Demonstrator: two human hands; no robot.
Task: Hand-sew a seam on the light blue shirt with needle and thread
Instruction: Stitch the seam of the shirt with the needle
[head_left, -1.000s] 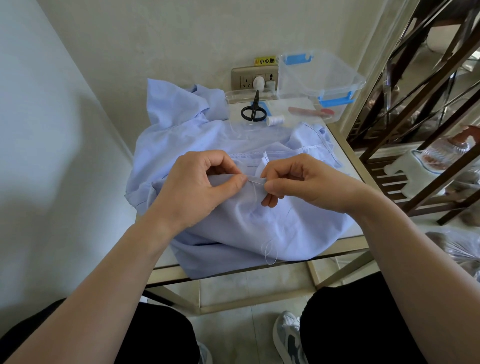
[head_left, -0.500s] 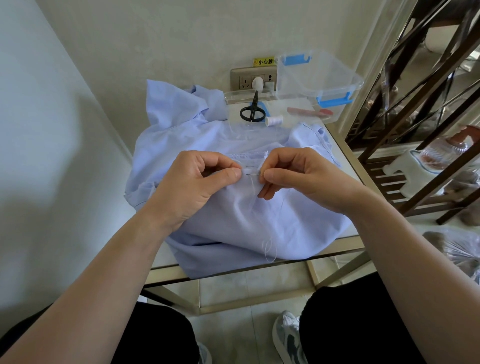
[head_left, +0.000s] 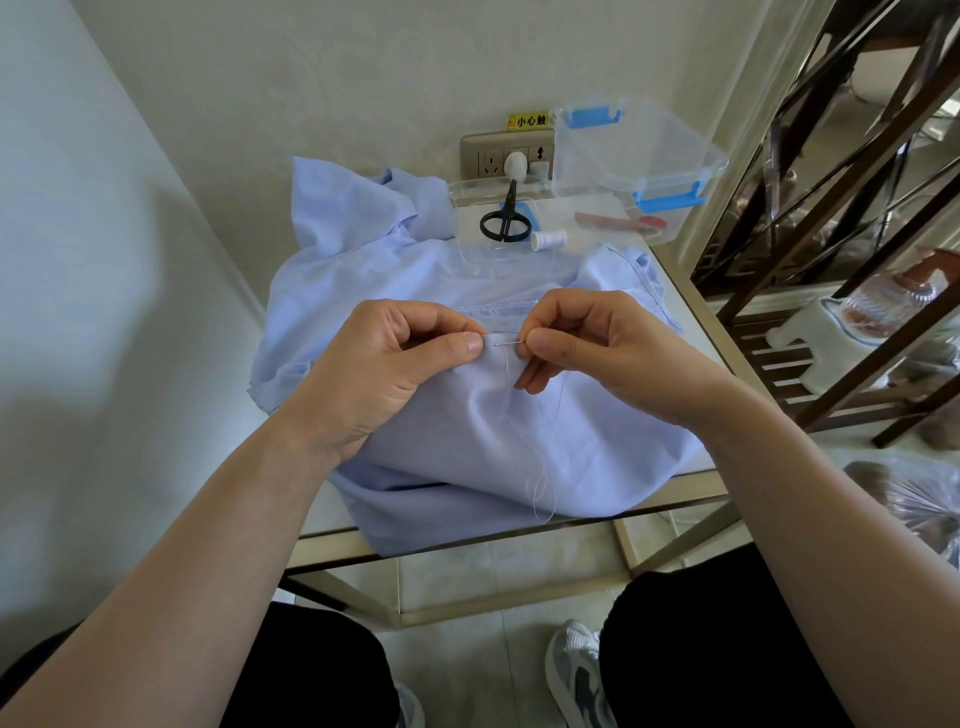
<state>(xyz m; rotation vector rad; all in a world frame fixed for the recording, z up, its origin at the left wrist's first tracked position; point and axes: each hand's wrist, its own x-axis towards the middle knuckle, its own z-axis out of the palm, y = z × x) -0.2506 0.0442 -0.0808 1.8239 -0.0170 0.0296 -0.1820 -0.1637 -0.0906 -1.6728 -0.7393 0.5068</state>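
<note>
The light blue shirt (head_left: 483, 415) lies heaped on the surface (head_left: 691, 322), its fold pinched taut by the left hand (head_left: 384, 364) so the right hand (head_left: 587, 348), gripping the needle (head_left: 506, 342) with trailing thread (head_left: 540, 483), can likely drive a stitch through.

Single view. We look from a wide-angle camera worn on the person's head, facing forward and steeply down. We sit close over the work: the left hand (head_left: 384, 371) and right hand (head_left: 602, 353) meet near the frame's centre, near enough that the needle (head_left: 508, 342) between them shows. Both forearms enter from the lower corners. The tabletop (head_left: 678, 296) fills the middle, the wall socket (head_left: 498, 156) marks its far edge, and a shoe (head_left: 576, 670) on the floor lies at the bottom.
</note>
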